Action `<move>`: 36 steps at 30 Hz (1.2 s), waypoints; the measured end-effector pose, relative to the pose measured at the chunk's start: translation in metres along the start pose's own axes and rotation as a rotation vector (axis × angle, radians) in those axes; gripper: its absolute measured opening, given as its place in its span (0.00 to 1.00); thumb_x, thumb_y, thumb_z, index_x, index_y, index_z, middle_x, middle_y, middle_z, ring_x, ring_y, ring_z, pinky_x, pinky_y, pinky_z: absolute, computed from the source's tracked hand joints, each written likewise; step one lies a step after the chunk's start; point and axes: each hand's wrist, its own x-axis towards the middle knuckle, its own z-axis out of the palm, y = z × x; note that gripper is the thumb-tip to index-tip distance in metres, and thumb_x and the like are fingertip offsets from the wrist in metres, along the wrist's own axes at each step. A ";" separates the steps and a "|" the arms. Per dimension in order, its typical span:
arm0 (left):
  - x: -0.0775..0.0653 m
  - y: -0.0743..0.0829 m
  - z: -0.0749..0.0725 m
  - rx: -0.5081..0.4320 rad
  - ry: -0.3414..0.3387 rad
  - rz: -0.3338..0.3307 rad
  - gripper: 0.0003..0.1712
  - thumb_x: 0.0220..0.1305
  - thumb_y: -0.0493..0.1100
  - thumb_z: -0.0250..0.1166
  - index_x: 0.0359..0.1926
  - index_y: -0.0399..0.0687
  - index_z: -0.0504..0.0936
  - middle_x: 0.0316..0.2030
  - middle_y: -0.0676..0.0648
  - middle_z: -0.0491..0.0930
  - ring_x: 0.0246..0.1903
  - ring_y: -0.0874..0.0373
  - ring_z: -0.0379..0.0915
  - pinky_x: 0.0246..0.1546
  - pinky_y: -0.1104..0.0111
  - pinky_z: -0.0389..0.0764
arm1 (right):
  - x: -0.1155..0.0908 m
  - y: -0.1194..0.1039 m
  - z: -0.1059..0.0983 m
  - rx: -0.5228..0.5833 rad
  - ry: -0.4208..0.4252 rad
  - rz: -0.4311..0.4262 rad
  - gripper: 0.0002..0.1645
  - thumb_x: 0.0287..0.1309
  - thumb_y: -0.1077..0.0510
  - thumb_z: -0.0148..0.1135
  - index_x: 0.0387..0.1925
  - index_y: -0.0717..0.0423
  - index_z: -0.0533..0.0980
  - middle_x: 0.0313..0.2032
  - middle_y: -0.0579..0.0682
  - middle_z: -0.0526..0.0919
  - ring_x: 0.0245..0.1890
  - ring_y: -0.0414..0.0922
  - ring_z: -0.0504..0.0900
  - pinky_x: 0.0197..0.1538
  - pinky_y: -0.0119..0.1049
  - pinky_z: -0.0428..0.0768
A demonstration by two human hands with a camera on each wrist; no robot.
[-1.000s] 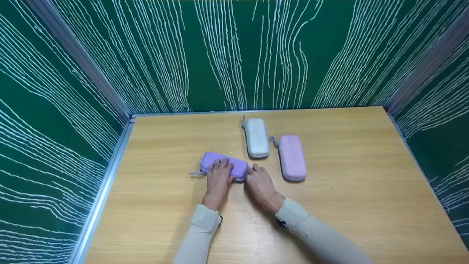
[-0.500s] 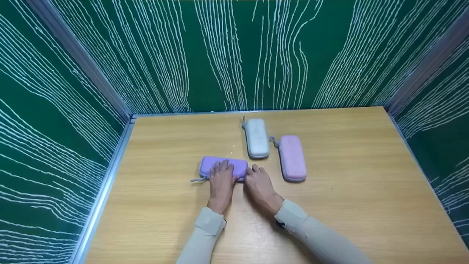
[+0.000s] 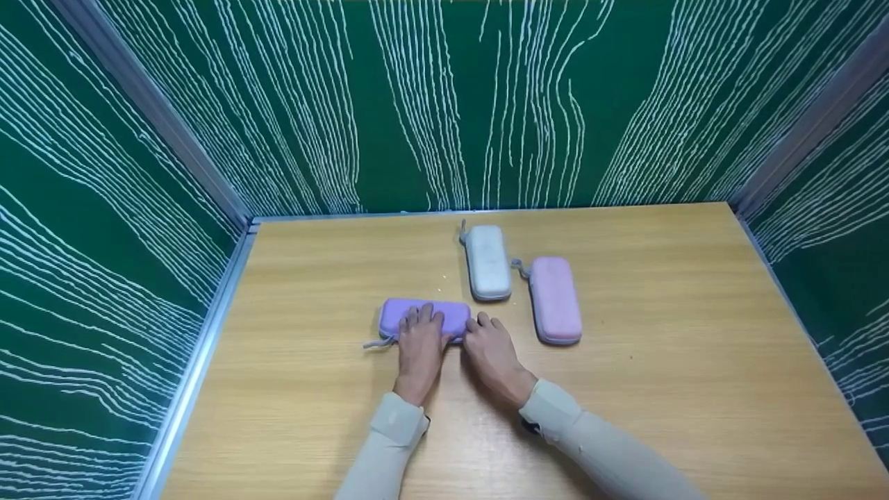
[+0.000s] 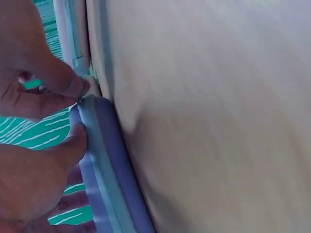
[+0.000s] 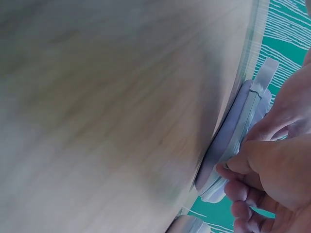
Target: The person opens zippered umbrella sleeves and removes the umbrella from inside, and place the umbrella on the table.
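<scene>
A purple zip case (image 3: 455, 318) lies lengthwise across the table, its grey strap (image 3: 378, 343) at the left end. My left hand (image 3: 420, 351) holds it, fingers over the lid and thumb against the near side, as the left wrist view shows. At the right end, my right hand (image 3: 492, 351) pinches the small zipper pull (image 4: 81, 101) between thumb and forefinger. The zip band (image 5: 243, 121) runs along the side, and the lid sits down on the base.
Just behind stands a pale grey case (image 3: 488, 262). A pink case (image 3: 555, 300) lies to its right; both have a strap at the far end. Green walls (image 3: 403, 104) with white wavy lines enclose the wooden table (image 3: 694, 333) at the back and sides.
The purple case has swung from slanting to nearly level, its left end coming nearer. My left hand has shifted slightly right with it. The right hand has stayed almost in place.
</scene>
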 end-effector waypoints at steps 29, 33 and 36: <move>0.005 -0.023 -0.011 0.015 -0.099 0.075 0.20 0.63 0.51 0.74 0.56 0.61 0.88 0.58 0.45 0.80 0.57 0.42 0.76 0.49 0.49 0.79 | 0.000 -0.001 -0.001 -0.039 -0.061 -0.001 0.04 0.54 0.65 0.68 0.27 0.56 0.86 0.33 0.50 0.83 0.36 0.50 0.77 0.37 0.41 0.76; 0.002 -0.020 -0.009 0.080 -0.052 0.070 0.19 0.62 0.53 0.75 0.54 0.64 0.88 0.55 0.46 0.81 0.56 0.44 0.77 0.47 0.51 0.80 | 0.000 -0.003 -0.001 -0.055 -0.061 -0.009 0.03 0.54 0.64 0.69 0.28 0.56 0.87 0.33 0.49 0.83 0.36 0.50 0.77 0.37 0.40 0.76; 0.001 -0.019 -0.008 0.100 -0.039 0.061 0.18 0.62 0.54 0.74 0.54 0.64 0.88 0.55 0.46 0.81 0.55 0.44 0.77 0.47 0.51 0.80 | 0.000 -0.004 -0.001 -0.070 -0.051 -0.010 0.03 0.55 0.64 0.69 0.28 0.56 0.87 0.32 0.49 0.83 0.36 0.49 0.77 0.38 0.40 0.76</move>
